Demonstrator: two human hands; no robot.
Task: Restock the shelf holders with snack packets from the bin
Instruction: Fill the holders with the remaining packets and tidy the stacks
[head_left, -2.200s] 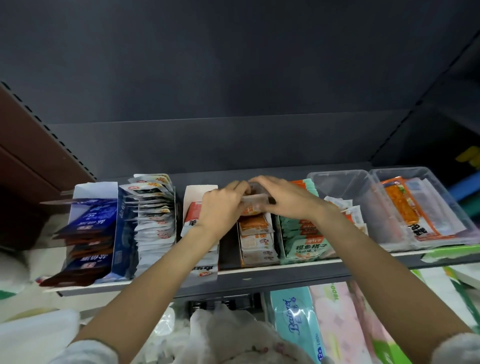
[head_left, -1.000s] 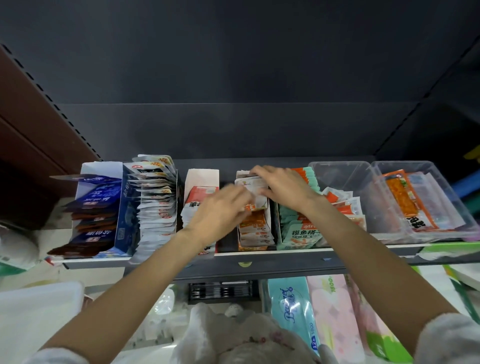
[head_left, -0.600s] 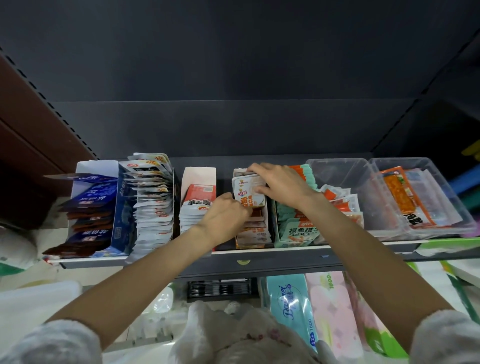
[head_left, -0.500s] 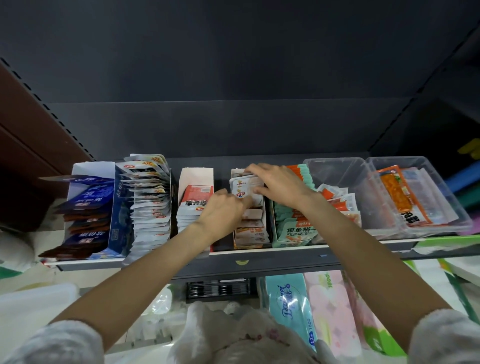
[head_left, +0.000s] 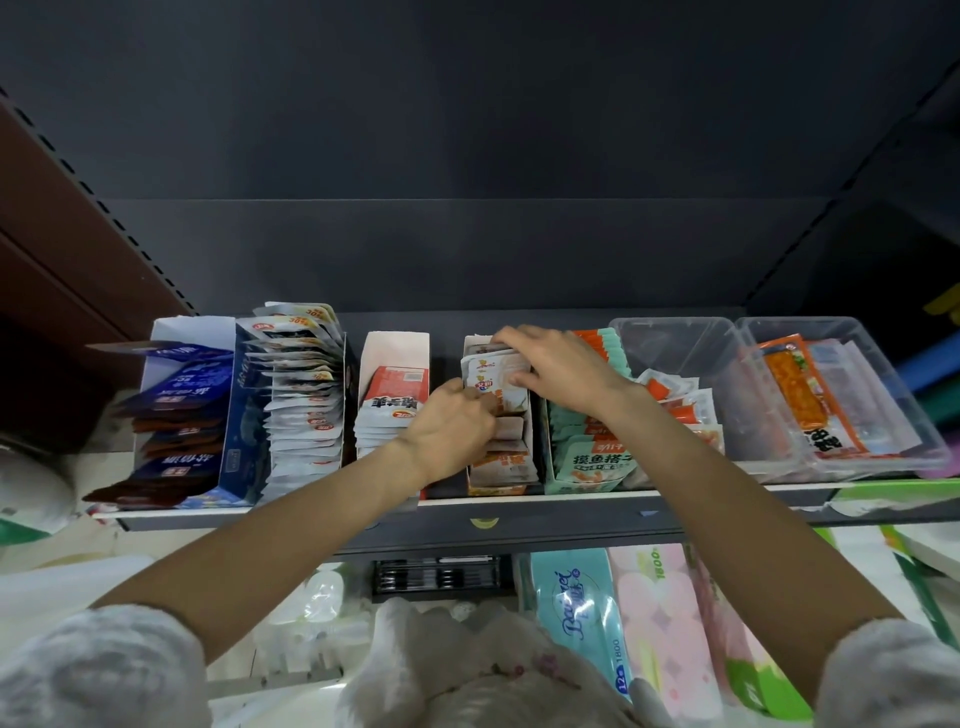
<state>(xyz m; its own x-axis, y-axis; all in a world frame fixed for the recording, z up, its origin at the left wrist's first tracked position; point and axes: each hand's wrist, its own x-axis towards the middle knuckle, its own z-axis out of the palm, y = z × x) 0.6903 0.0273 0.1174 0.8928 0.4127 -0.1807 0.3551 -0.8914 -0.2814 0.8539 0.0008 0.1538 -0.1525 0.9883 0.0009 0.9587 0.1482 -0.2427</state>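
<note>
1. Since half a second ago, barely any change: your left hand has stayed at the left side of the narrow white cardboard holder, fingers curled, pinching the small white-and-orange snack packets in it.
2. Your right hand has kept its spot over the back of the same holder, fingers bent over the rear packets, thumb against the front one, gripping the bunch.
3. Over the last two seconds the rear packets have gone from lying low to standing upright in the holder.
4. Left of it: white holder with red-and-white pouches, then the silver-white foil packet row, then the dark blue packet box.
5. Right: mint-green packets, two clear plastic bins, the far one holding an orange packet.
6. Your left forearm crosses the front of the grey shelf ledge; tissue packs below.
</note>
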